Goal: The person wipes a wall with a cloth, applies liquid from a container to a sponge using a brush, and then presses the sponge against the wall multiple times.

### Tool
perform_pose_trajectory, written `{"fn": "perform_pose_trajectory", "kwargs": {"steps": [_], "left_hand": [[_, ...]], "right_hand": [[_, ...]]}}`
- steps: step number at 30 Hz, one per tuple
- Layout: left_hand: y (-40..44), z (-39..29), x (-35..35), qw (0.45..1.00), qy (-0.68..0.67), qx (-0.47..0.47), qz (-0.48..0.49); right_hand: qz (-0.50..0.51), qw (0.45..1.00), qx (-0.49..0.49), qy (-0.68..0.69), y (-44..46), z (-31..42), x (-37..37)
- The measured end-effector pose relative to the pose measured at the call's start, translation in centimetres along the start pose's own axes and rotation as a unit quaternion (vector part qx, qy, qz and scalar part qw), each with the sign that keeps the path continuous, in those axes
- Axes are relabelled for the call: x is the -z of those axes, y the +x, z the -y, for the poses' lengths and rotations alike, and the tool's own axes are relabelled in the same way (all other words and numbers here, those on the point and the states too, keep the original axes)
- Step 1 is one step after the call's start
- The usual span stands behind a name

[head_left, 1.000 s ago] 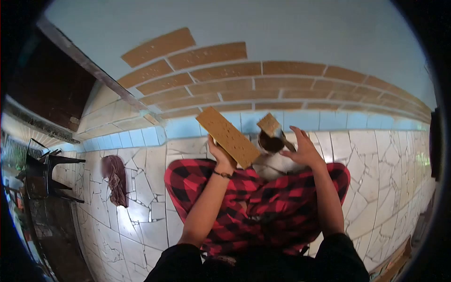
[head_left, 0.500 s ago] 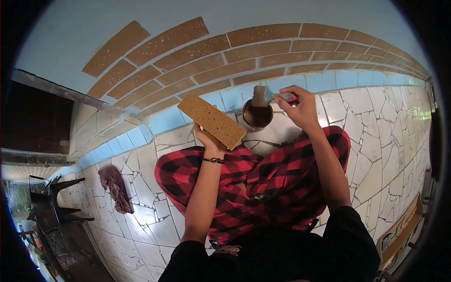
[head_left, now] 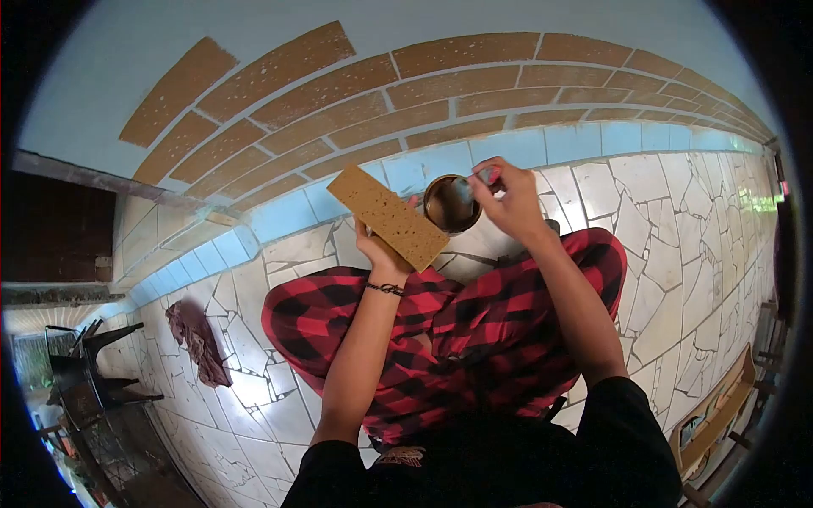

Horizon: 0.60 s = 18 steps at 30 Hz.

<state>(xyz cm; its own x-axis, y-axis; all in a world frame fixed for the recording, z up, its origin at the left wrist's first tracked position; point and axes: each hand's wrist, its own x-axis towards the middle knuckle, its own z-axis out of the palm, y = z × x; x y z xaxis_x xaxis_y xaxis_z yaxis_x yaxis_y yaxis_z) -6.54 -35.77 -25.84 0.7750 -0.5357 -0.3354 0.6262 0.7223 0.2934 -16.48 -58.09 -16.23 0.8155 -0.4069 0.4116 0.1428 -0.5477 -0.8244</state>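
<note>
My left hand (head_left: 378,251) is wrapped round a tan, rectangular sponge (head_left: 389,218) from beneath, its pitted face turned up and tilted. To the right of the sponge stands a round pot (head_left: 452,204) with brown liquid in it. Above the pot's right rim, my right hand (head_left: 513,199) grips a paintbrush (head_left: 464,188) by its handle. The bristles point down into the pot and are mostly hidden. In front of both hands is the wall with brown brick shapes (head_left: 464,55) and pale lines between them.
Light blue tiles (head_left: 572,142) run along the wall's foot. A crumpled dark cloth (head_left: 197,343) lies on the cracked-tile floor (head_left: 652,254) at left. Farther left stands a black chair (head_left: 89,372). A wooden tray-like box (head_left: 711,419) is at lower right. My crossed legs are close behind the pot.
My right hand has first taken up the brush, then lowered it into the pot. The left hand still holds the sponge. The camera view has turned and shifted.
</note>
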Motion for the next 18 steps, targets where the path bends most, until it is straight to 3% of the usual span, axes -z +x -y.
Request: {"fn": "perform_pose_trajectory", "kwargs": {"steps": [6,9,13,18], "left_hand": [[0.0,-0.2,0.2,1.000,0.015,0.008,-0.004],[-0.6,-0.1,-0.7,0.999,0.024,0.004,-0.036],[-0.7,0.0,-1.0,0.998,0.014,0.009,-0.062],[-0.5,-0.1,-0.3,1.000,0.009,0.020,-0.009]], "right_hand": [[0.082,0.996,-0.012,-0.035,0.0,-1.4,-2.5],[0.079,0.996,0.016,-0.043,0.2,-2.5,-3.1],[0.105,0.993,-0.018,-0.053,0.1,-2.4,-3.0],[0.118,0.990,-0.043,-0.065,0.0,-2.2,-3.0]]}}
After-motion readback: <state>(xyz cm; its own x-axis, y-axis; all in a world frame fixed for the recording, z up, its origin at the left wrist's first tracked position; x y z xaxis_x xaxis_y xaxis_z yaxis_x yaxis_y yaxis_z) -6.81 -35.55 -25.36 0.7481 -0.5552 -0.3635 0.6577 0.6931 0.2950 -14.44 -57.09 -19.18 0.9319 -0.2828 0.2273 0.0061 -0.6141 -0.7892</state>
